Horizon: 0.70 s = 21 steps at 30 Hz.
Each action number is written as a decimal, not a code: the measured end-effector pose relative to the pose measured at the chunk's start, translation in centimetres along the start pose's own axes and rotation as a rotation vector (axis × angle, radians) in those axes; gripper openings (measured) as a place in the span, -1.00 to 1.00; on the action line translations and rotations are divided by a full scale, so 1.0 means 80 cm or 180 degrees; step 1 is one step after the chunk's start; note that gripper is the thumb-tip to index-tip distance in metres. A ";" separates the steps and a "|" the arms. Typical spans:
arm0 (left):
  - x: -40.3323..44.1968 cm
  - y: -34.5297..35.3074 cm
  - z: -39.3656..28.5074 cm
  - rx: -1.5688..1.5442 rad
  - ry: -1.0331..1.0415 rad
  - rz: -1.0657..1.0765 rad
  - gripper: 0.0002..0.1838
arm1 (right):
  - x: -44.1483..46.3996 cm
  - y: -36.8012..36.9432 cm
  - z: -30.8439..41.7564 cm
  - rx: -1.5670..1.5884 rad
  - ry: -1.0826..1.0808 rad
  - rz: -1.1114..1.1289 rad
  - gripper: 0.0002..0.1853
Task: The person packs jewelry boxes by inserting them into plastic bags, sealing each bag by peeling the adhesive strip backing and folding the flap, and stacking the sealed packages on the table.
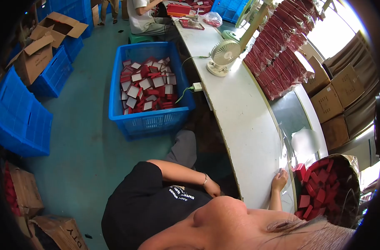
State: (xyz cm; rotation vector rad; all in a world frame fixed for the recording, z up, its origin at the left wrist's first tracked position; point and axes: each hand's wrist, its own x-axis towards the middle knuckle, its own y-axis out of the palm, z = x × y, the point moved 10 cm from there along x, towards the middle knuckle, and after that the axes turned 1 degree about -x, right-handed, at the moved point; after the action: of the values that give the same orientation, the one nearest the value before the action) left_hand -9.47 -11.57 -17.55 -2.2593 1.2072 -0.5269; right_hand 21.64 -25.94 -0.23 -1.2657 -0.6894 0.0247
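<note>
My left hand (213,189), with a bracelet at its wrist, is low beside the table's near edge; its fingers are mostly hidden. Over the white tabletop (252,129), my right hand (280,180) has its fingers closed at the edge of clear plastic film (284,152). A whitish blurred patch covers part of that film. Just beyond my right hand, a wide container (350,162) holds many small red boxes (322,181). Part of my face covers the bottom of the view and hides my right forearm.
A blue crate (146,121) of red and white box pieces stands on the floor. On the table are a small fan (224,56), a cable plug (197,86) and tall plastic-wrapped red stacks (277,54). Cartons (338,91) are piled behind. A seated person (140,18) works farther along.
</note>
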 end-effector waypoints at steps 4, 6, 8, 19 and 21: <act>-0.004 -0.006 0.041 -0.0041 -0.0361 -0.0302 -0.66 | 0.005 0.005 -0.004 0.0051 0.0019 0.0018 -0.61; -0.015 -0.012 0.073 0.0135 -0.0899 -0.0613 -0.68 | 0.002 0.006 -0.006 0.0058 0.0033 0.0031 -0.61; -0.042 -0.026 0.116 0.0824 -0.1770 -0.1377 -0.70 | 0.005 0.005 -0.004 0.0091 0.0020 0.0048 -0.61; -0.068 0.055 0.221 0.0247 -0.2493 0.1808 -0.37 | 0.003 0.002 0.014 0.0080 -0.0127 0.0098 -0.54; -0.061 0.065 0.218 0.0077 -0.2349 0.1839 -0.37 | -0.003 -0.004 0.014 0.0111 -0.0130 0.0132 -0.52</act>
State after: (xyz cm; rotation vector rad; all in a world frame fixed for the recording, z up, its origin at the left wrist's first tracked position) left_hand -5.67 -5.32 -34.92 -1.6934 1.3204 0.4696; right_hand 20.79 -25.12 0.07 -1.2487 -0.6951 0.0966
